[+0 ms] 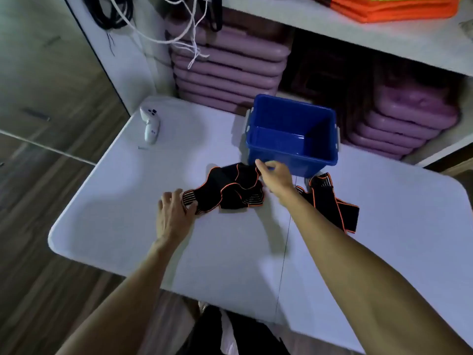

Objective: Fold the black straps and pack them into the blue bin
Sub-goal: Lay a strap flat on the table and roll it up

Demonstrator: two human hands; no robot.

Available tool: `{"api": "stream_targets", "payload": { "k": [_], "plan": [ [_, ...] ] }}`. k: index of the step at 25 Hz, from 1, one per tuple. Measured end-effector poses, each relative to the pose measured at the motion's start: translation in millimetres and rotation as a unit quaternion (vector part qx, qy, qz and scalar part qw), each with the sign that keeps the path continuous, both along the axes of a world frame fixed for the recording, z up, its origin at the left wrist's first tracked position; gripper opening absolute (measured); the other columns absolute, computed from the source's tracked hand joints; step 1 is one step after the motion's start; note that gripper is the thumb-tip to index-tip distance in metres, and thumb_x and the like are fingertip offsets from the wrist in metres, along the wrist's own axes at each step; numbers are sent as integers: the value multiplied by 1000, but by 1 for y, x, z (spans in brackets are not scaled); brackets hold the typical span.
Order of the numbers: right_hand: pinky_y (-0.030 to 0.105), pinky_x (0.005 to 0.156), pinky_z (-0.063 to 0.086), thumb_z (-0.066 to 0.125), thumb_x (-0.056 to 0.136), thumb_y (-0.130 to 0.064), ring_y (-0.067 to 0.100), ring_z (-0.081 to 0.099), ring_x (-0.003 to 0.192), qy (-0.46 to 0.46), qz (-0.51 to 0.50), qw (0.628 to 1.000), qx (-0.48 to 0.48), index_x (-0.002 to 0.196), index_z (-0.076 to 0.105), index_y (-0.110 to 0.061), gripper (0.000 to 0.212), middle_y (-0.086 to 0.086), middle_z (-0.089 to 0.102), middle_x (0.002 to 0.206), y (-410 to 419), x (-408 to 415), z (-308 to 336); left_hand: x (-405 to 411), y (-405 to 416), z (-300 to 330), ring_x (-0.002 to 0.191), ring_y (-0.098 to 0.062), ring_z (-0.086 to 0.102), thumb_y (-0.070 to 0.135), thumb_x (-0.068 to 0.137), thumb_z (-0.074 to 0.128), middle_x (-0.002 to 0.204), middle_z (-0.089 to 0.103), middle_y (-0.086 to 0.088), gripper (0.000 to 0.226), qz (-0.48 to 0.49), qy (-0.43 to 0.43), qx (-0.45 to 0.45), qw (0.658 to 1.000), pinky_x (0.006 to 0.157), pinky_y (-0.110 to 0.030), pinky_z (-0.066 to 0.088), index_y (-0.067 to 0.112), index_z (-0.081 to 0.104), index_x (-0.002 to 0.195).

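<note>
Storeroom: shelves (358,34) of stacked mats (227,70)

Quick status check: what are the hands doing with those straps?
Left hand pinches black orange-edged strap end. Right hand on its far end. Blue plastic bin empty. Second black strap waits; nothing blocking.

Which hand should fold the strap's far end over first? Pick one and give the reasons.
Right. The right hand already pinches the strap at its far end beside the bin, free to carry it over. The left hand holds the striped near end against the table.

White controller (150,124) on table (122,201)
</note>
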State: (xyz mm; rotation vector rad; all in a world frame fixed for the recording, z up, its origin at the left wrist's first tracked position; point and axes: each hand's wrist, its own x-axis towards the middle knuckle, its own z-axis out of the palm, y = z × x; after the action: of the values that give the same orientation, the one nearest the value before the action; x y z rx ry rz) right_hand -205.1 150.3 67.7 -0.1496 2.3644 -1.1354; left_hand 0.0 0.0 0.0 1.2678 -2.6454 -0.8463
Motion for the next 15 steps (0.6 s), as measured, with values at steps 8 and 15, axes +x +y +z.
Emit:
{"api": "stream_targets", "payload": {
  "k": [8, 15],
  "plan": [
    [15, 51, 40, 69, 83, -11, 13, 57, 71, -21, -97, 994, -43, 102, 66, -8, 19, -1, 63, 85, -21, 7, -21, -2, -23, 5, 97, -34, 56, 7, 80, 53, 109, 58, -12, 30, 27, -19, 38, 999, 69, -33, 40, 14, 60, 108],
    [27, 61, 41, 57, 84, -8, 12, 53, 67, 38, -161, 984, -72, 95, 60, -12, 13, 1, 61, 78, 85, 61, -26, 4, -61, 10, 88, -35, 57, 7, 81, 50, 100, 59, -9, 25, 11, -48, -19, 999, 64, -34, 41, 19, 65, 96]
  ]
}}
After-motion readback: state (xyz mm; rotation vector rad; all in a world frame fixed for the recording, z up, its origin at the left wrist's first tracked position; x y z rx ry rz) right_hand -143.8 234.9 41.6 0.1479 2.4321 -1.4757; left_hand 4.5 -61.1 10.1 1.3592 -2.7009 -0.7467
